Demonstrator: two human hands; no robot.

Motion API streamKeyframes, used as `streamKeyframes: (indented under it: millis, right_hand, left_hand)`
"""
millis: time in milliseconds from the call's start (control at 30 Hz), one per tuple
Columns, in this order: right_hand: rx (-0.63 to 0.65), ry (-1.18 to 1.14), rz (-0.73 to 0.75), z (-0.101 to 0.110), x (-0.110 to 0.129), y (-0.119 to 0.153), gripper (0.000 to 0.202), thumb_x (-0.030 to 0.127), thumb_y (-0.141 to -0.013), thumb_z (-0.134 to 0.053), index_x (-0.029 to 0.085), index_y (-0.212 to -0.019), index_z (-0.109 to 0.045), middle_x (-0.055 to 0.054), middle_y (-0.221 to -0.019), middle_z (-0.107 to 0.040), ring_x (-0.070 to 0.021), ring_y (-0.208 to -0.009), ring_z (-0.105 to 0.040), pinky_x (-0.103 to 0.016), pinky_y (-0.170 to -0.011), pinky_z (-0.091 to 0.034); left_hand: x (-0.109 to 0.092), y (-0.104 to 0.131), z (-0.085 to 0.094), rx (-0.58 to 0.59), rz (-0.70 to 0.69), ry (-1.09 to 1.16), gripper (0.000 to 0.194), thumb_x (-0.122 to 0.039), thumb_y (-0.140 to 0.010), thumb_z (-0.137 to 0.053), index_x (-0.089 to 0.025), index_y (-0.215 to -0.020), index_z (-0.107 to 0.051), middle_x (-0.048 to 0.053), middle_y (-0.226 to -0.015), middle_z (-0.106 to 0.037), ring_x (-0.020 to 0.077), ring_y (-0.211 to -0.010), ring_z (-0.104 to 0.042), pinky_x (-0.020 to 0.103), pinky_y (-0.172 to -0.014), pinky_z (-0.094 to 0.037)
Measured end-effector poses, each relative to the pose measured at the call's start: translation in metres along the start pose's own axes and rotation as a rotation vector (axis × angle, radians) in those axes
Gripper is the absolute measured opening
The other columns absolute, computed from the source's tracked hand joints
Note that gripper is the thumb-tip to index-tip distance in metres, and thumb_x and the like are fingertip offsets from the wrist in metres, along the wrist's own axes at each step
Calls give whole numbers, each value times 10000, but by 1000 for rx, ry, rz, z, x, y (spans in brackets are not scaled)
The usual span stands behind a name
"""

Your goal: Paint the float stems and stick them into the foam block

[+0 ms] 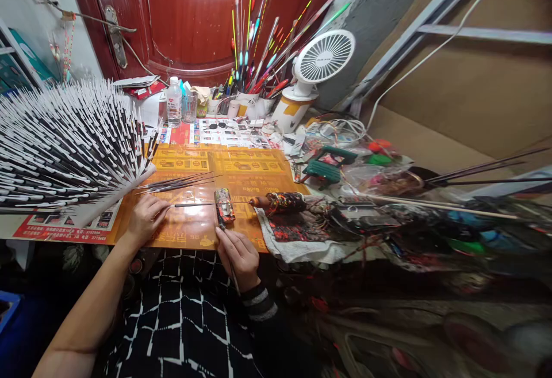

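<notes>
Bench worker, cluttered rm: L hand (149, 217) pinches the end of a thin dark rod (194, 205), which runs above the amber mat (190, 231) twd. a paint-crusted spindle tool (284, 202). R hand (239, 254), fingers closed, grips a slim brush-like tool (234, 278) nr. a spattered block (224, 205); from where I stand, can't tell if its tip touches. White-tipped sticks (86, 148) bristle at person's L.

A thin, straight black rod (194, 205) runs nearly level (thinner toward its right end) just below the frame's centre; a slim, dark, pen-like stick tool (234, 279) slants at lower centre.
</notes>
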State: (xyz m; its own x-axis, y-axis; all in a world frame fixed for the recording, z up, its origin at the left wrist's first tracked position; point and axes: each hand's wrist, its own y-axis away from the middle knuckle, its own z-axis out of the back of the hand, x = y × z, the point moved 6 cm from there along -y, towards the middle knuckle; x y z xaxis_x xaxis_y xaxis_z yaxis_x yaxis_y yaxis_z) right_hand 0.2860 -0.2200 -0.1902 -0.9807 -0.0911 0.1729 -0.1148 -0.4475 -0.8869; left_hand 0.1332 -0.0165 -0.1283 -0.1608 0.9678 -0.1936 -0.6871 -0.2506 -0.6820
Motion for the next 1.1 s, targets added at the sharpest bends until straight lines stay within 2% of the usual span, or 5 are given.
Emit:
streamKeyframes:
  millis: [133,367,867,1100]
  right_hand:
    - [-1,8,3,0,1,-2,623,67,-933,-581,222,-1522,-449,-81,-1172,-742,-165,-995,-699,-308,-922,-574]
    - [16,-11,-3,1,1,-4,619,62,-931,-587,213,-1518,-459,-98,-1140,-748,-193,-987,-707,-337,-893,-587]
    - [-26,21,-7,0,2,-3,653,37,-905,-604,173,-1524,-445,-110,-1107,-747,-200,-966,-702,-349,-890,-591]
    - [-12,8,16,0,-2,2,648,49,-906,-603,184,-1521,-449,-97,-1096,-747,-198,-966,-699,-343,-883,-588]
  left_hand:
    - [0,0,0,-12,7,10,145,-243,-996,-581,-189,-982,-716,32,-839,-701,171,-784,-586,319,-769,-491]
    - [-2,-2,2,-25,-11,7,144,-239,-995,-585,-184,-977,-717,36,-837,-704,170,-788,-586,306,-749,-492]
    - [0,0,0,5,3,3,160,-249,-1008,-562,-193,-998,-711,34,-856,-709,171,-803,-599,317,-774,-491]
    - [1,-1,-2,14,17,-10,197,-271,-1022,-533,-186,-948,-695,35,-831,-694,181,-802,-587,318,-756,-482]
